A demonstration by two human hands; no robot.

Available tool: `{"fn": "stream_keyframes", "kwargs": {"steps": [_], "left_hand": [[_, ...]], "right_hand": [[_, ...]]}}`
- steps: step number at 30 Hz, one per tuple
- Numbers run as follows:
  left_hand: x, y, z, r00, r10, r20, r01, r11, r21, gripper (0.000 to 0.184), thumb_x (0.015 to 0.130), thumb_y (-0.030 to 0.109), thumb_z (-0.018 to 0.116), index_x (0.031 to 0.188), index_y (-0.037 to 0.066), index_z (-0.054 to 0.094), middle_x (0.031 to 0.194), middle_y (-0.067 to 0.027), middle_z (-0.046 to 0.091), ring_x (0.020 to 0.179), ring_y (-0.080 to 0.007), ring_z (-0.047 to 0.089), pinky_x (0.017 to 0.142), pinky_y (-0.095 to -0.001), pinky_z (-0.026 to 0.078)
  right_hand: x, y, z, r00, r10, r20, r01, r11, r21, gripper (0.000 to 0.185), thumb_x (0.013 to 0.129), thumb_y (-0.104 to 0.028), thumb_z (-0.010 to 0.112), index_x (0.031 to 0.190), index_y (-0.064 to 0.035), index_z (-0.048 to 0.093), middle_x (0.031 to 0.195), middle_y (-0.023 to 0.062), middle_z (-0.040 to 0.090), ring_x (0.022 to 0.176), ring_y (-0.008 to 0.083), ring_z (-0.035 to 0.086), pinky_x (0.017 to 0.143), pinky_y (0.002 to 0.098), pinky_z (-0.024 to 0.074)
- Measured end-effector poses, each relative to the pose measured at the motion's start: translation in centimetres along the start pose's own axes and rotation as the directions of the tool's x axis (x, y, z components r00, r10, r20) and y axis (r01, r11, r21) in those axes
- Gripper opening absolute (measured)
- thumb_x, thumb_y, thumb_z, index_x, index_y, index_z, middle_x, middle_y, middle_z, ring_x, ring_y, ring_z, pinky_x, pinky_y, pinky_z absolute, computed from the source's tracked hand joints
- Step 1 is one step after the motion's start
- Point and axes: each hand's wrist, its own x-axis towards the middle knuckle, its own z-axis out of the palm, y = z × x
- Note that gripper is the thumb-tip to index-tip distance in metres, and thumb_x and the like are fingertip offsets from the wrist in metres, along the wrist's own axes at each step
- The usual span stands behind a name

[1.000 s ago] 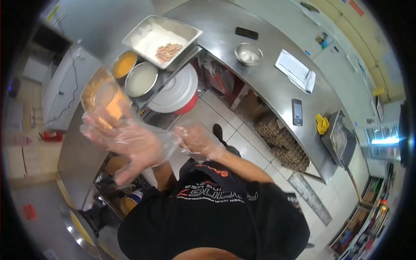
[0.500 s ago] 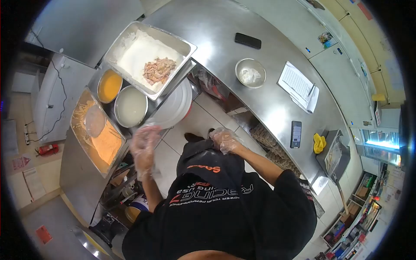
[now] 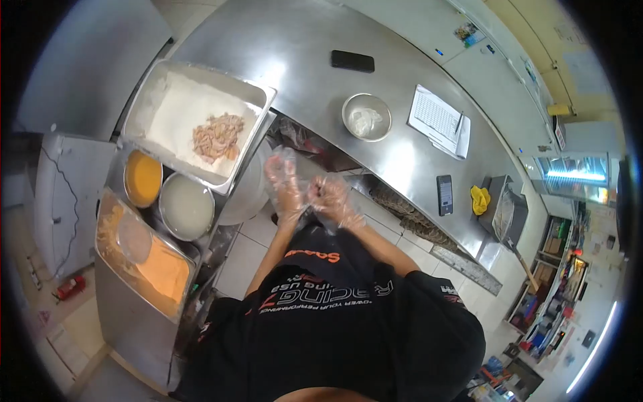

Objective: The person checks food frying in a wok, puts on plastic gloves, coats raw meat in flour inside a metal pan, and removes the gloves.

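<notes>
Clear, loose plastic gloves cover both of my hands, which are close together in front of my body, above the floor. My left hand [image 3: 284, 182] points away from me with its fingers stretched out; I see nothing held in it. Just beside it, my right hand [image 3: 333, 202] has curled fingers, closed at the edge of the left hand's plastic glove [image 3: 303, 192]. To the left stands a metal tray [image 3: 127, 127] of white flour [image 3: 171, 110] with strips of raw meat [image 3: 218, 139] lying on it.
Left are a pot of orange liquid [image 3: 143, 179], a pot of cloudy liquid [image 3: 187, 208] and a tray of orange powder [image 3: 161, 271] with a round sieve-like dish [image 3: 135, 241]. On the steel counter [image 3: 295, 40] lie phones [image 3: 353, 61], a metal bowl [image 3: 367, 117], papers [image 3: 439, 120] and a yellow cloth [image 3: 479, 199].
My hands have come together: the left has moved right and the right has moved slightly left and up, its fingers closing by the left glove. The camera view has shifted a little.
</notes>
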Motion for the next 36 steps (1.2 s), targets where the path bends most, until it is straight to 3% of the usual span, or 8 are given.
{"fn": "stream_keyframes", "kwargs": {"steps": [4,8,12,17,20,23,32,36], "left_hand": [[1.0,5.1,2.1,0.793,-0.178,0.583,0.311,0.940,-0.136,0.054,0.084,0.023,0.060,0.128,0.000,0.038,0.131,-0.0237,0.038,0.121,-0.0380,0.037,0.099,-0.0428,0.031],[3.7,10.2,1.2,0.488,0.418,0.766,-0.400,0.887,-0.229,0.053,0.079,0.016,0.061,0.128,0.006,0.042,0.137,-0.0182,0.033,0.124,-0.0412,0.033,0.103,-0.0437,0.028],[7.0,13.5,4.9,0.400,0.473,0.785,-0.623,0.769,-0.145,0.043,0.073,0.009,0.062,0.115,0.007,0.051,0.138,-0.0132,0.033,0.124,-0.0375,0.035,0.103,-0.0439,0.029],[6.1,3.5,7.6,-0.272,0.086,0.958,-0.056,0.993,-0.105,0.036,0.075,0.002,0.057,0.109,0.005,0.051,0.131,-0.0121,0.040,0.122,-0.0249,0.040,0.098,-0.0386,0.036],[5.2,3.8,7.3,-0.198,0.170,0.965,0.344,0.934,-0.094,0.026,0.085,0.010,0.048,0.110,0.005,0.051,0.123,-0.0119,0.046,0.118,-0.0222,0.043,0.098,-0.0328,0.035],[2.0,-0.3,11.6,-0.310,0.062,0.949,0.341,0.939,0.050,0.035,0.093,0.024,0.036,0.119,0.004,0.049,0.122,-0.0119,0.049,0.120,-0.0226,0.041,0.102,-0.0302,0.030],[6.0,5.5,4.3,-0.342,0.149,0.928,0.038,0.989,-0.145,0.044,0.097,0.031,0.036,0.124,-0.003,0.046,0.119,-0.0153,0.052,0.119,-0.0212,0.044,0.102,-0.0290,0.031],[12.2,15.5,1.9,0.360,0.031,0.932,0.253,0.959,-0.130,0.039,0.095,0.020,0.043,0.130,0.004,0.044,0.083,-0.0055,0.058,0.075,-0.0106,0.054,0.069,-0.0246,0.045]], "right_hand": [[3.6,3.8,-4.1,0.962,-0.069,-0.263,0.039,0.992,-0.119,0.013,0.072,-0.015,0.061,0.069,-0.0052,0.053,0.059,0.0144,0.052,0.060,0.0356,0.052,0.056,0.0426,0.0412],[2.4,17.9,-4.2,0.806,-0.133,-0.576,-0.255,0.800,-0.543,0.013,0.073,-0.014,0.063,0.071,-0.0048,0.055,0.063,0.0133,0.054,0.059,0.0310,0.054,0.057,0.0388,0.0427],[1.2,14.7,-10.9,0.961,-0.082,0.266,-0.035,0.913,0.406,0.018,0.074,-0.014,0.068,0.084,-0.0032,0.057,0.076,0.0067,0.061,0.061,0.0156,0.054,0.057,0.0281,0.0465],[5.5,19.9,-15.6,0.921,0.383,0.070,-0.389,0.901,0.190,0.034,0.083,-0.033,0.059,0.095,-0.0003,0.059,0.080,0.0118,0.065,0.072,0.0192,0.064,0.064,0.0299,0.0519],[9.7,22.7,-10.5,0.790,0.317,-0.524,-0.470,0.863,-0.187,0.038,0.080,-0.037,0.061,0.086,0.0006,0.062,0.073,0.0141,0.064,0.070,0.0281,0.064,0.065,0.0345,0.0522],[13.3,24.3,-8.2,0.897,0.289,-0.335,-0.412,0.820,-0.396,0.040,0.076,-0.039,0.063,0.080,0.0005,0.062,0.070,0.0157,0.063,0.070,0.0326,0.062,0.066,0.0372,0.0512],[8.3,18.4,-11.6,0.634,0.276,-0.722,-0.107,0.956,0.272,0.020,0.083,-0.021,0.061,0.079,-0.0017,0.058,0.064,0.0117,0.060,0.058,0.0270,0.058,0.058,0.0346,0.0464],[5.8,13.6,-11.1,0.647,0.305,-0.699,-0.152,0.950,0.274,0.016,0.082,-0.020,0.063,0.083,-0.0043,0.059,0.066,0.0080,0.060,0.062,0.0246,0.059,0.059,0.0330,0.0463]]}}
